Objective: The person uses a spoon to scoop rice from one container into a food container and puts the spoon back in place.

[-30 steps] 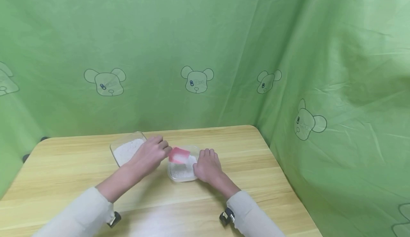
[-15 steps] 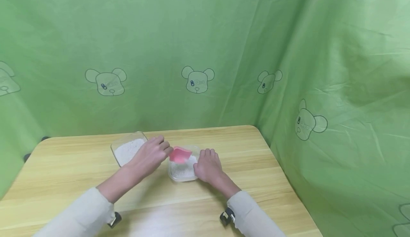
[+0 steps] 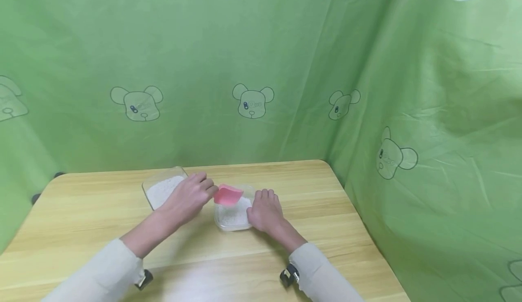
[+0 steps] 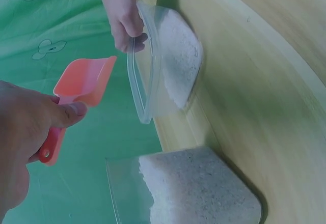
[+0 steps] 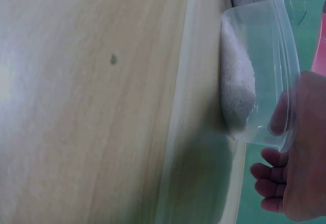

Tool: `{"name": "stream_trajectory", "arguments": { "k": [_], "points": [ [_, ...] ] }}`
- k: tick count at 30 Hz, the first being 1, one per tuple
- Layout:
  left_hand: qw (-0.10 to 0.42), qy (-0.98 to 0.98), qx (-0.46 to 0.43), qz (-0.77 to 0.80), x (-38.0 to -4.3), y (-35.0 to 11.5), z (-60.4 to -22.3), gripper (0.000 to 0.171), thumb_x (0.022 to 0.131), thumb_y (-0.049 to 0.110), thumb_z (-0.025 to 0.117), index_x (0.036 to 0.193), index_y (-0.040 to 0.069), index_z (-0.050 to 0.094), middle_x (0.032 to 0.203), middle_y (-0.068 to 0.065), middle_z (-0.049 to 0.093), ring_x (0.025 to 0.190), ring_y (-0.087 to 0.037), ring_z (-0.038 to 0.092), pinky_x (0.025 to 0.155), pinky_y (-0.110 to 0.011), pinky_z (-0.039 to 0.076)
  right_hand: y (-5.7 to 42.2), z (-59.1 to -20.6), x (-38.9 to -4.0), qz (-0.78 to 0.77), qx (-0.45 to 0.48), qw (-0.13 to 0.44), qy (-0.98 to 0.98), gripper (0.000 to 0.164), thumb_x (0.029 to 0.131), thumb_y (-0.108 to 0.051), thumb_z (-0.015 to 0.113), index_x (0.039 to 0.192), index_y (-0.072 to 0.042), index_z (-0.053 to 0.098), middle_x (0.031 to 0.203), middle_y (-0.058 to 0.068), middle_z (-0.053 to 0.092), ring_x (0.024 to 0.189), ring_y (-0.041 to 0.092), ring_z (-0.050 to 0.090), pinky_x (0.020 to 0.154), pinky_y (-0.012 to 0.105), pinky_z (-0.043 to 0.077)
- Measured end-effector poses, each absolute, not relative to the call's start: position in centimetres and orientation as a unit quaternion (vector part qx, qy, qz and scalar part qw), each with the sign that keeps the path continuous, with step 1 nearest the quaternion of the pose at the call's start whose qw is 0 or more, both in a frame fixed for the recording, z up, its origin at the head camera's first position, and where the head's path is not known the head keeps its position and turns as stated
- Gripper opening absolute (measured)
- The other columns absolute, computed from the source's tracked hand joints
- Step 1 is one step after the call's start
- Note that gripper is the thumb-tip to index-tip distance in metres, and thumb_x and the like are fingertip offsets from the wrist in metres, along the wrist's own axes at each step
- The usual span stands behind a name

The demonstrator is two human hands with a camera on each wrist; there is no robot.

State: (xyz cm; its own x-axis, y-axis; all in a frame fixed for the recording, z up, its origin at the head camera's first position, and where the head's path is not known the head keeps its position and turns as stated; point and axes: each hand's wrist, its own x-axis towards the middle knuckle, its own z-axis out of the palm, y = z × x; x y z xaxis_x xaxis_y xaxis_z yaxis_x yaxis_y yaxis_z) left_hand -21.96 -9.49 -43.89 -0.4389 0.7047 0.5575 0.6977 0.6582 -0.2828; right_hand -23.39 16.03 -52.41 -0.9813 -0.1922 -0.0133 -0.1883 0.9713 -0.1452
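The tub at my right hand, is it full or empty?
Partly full: the right wrist view shows white grains low in the tub, bare wall above them.

Both arms [image 3: 148, 238] reach forward and inward, the left hand [image 3: 190, 197] pinching, the right hand [image 3: 265, 211] gripping.

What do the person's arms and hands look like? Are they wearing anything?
The left sleeve and right sleeve are both pale cream and plain, with slightly wrinkled ends that stop before the wrists. A small black gadget with a shiny bit pokes out by the left one, and a similar gadget by the right one. The left hand and right hand have no gloves.
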Motion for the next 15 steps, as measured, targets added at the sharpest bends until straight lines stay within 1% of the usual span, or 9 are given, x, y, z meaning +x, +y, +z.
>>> {"name": "stream_trajectory", "arguments": {
  "k": [2, 4, 9, 11, 13, 15],
  "points": [
    [0.33, -0.849, -0.412, -0.003, -22.1, -9.7, -43.8, 0.029, 0.073, -0.013, 0.081, 0.093, 0.007, 0.078, 0.086, -0.005, 0.078, 0.077, -0.018, 0.061, 0.069, -0.027, 0.055, 16.1, -52.4, -23.4, -0.073, -0.095, 0.012, 0.993, 0.035, 0.094, -0.028, 0.047, 0.11, 0.003, 0.051, 0.1, 0.013, 0.046, 0.095, 0.029, 0.039, 0.089, 0.041, 0.039],
    [0.328, -0.851, -0.411, -0.009, -22.2, -9.8, -43.7, 0.031, 0.072, -0.015, 0.08, 0.093, 0.007, 0.078, 0.086, -0.005, 0.078, 0.078, -0.019, 0.062, 0.069, -0.028, 0.055, 16.1, -52.4, -23.4, -0.072, -0.094, 0.013, 0.993, 0.034, 0.095, -0.028, 0.048, 0.109, 0.003, 0.051, 0.1, 0.013, 0.046, 0.094, 0.029, 0.039, 0.088, 0.04, 0.039],
    [0.318, -0.858, -0.401, -0.029, -22.3, -10.6, -43.5, 0.029, 0.077, -0.015, 0.072, 0.097, 0.005, 0.078, 0.089, -0.006, 0.078, 0.079, -0.02, 0.062, 0.068, -0.028, 0.054, 16.0, -52.2, -23.4, -0.075, -0.093, 0.014, 0.993, 0.033, 0.095, -0.027, 0.048, 0.108, 0.003, 0.051, 0.099, 0.013, 0.046, 0.093, 0.029, 0.039, 0.088, 0.04, 0.039],
    [0.307, -0.864, -0.396, -0.04, -22.2, -10.9, -43.3, 0.032, 0.076, -0.016, 0.07, 0.099, 0.005, 0.078, 0.091, -0.008, 0.078, 0.081, -0.022, 0.063, 0.07, -0.029, 0.055, 16.0, -52.3, -23.5, -0.075, -0.094, 0.016, 0.993, 0.033, 0.095, -0.027, 0.048, 0.109, 0.003, 0.051, 0.099, 0.013, 0.046, 0.094, 0.029, 0.039, 0.088, 0.04, 0.039],
    [0.296, -0.871, -0.389, -0.048, -22.1, -11.2, -43.0, 0.034, 0.076, -0.015, 0.07, 0.103, 0.005, 0.078, 0.094, -0.008, 0.078, 0.084, -0.022, 0.063, 0.072, -0.03, 0.055, 16.0, -52.4, -23.5, -0.074, -0.093, 0.016, 0.993, 0.033, 0.095, -0.027, 0.048, 0.109, 0.003, 0.051, 0.1, 0.013, 0.046, 0.095, 0.029, 0.039, 0.089, 0.041, 0.04],
    [0.29, -0.876, -0.381, -0.054, -22.0, -11.6, -42.8, 0.03, 0.078, -0.011, 0.075, 0.104, 0.005, 0.078, 0.097, -0.009, 0.078, 0.086, -0.023, 0.064, 0.073, -0.031, 0.055, 15.9, -52.4, -23.5, -0.075, -0.092, 0.017, 0.993, 0.034, 0.095, -0.027, 0.048, 0.11, 0.003, 0.051, 0.101, 0.013, 0.047, 0.095, 0.029, 0.039, 0.09, 0.042, 0.04]
  ]
}}
